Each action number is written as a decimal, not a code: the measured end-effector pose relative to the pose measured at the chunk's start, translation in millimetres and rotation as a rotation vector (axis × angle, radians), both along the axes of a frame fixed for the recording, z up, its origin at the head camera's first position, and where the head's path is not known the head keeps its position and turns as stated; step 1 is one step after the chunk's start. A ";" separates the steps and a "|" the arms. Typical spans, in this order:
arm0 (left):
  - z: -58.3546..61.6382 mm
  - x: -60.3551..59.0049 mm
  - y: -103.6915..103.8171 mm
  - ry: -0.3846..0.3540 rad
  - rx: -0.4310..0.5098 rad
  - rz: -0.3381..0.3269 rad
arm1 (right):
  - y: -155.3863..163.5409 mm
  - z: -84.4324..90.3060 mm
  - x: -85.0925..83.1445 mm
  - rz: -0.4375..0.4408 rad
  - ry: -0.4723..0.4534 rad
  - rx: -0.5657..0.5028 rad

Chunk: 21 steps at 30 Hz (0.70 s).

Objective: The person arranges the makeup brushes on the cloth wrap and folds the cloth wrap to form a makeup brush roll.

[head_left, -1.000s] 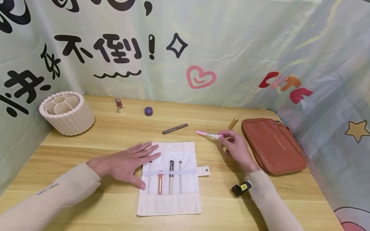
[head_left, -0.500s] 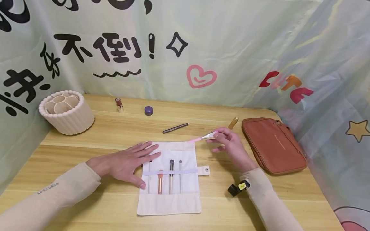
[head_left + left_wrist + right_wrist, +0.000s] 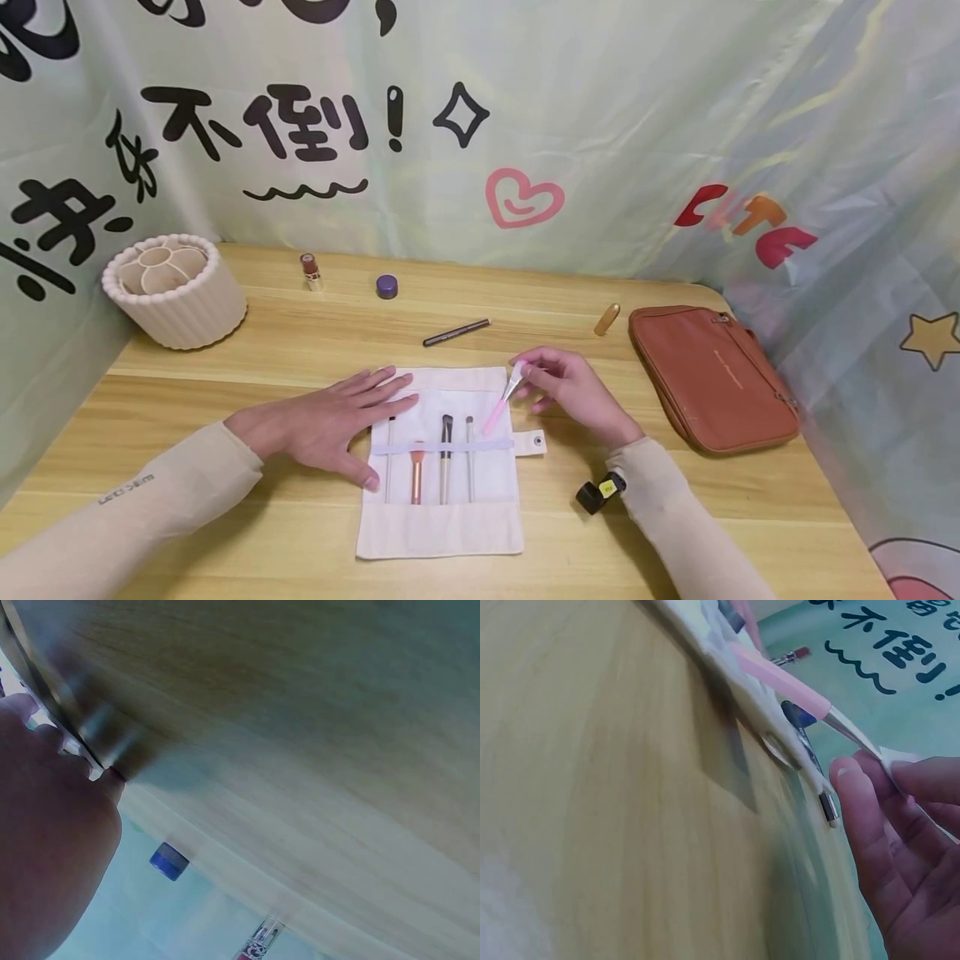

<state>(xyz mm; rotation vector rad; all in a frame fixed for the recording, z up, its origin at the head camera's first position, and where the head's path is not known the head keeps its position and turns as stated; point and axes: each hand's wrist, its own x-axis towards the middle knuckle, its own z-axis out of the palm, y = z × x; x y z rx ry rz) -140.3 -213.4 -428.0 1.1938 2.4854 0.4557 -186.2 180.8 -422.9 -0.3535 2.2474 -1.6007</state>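
A white cloth brush roll point(image 3: 438, 533) lies unfolded on the wooden table. Several makeup brushes stand in it under a lilac elastic band point(image 3: 495, 445), among them a copper-handled brush point(image 3: 416, 482) and a dark-tipped brush point(image 3: 446, 458). My left hand point(image 3: 326, 429) rests with spread, straight fingers on the roll's left side. Between thumb and fingers, my right hand point(image 3: 573, 392) pinches a pink-handled makeup brush point(image 3: 495, 417) near its pale head. Its handle points down toward the band, right of the other brushes; in the right wrist view the pink handle point(image 3: 787, 682) reaches over the cloth.
Behind the roll lie a dark pencil point(image 3: 456, 332) and a gold tube point(image 3: 607, 319). A purple cap point(image 3: 387, 287) and a lipstick point(image 3: 310, 272) stand farther back. A brown zip case point(image 3: 712, 379) is at right, a cream ribbed holder point(image 3: 180, 300) at left.
My right hand has moved left and toward me with the pink-handled brush, turning its handle from pointing left to pointing down over the roll. The left hand has stayed in place.
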 end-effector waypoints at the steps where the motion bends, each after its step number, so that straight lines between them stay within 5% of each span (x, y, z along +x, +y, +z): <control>1: 0.1 0.1 0.0 -0.002 0.000 0.001 | -1.5 0.9 0.8 0.010 0.002 0.010; 21: -0.6 0.9 -0.6 0.008 0.012 -0.004 | -29.0 2.5 9.6 0.378 0.096 0.232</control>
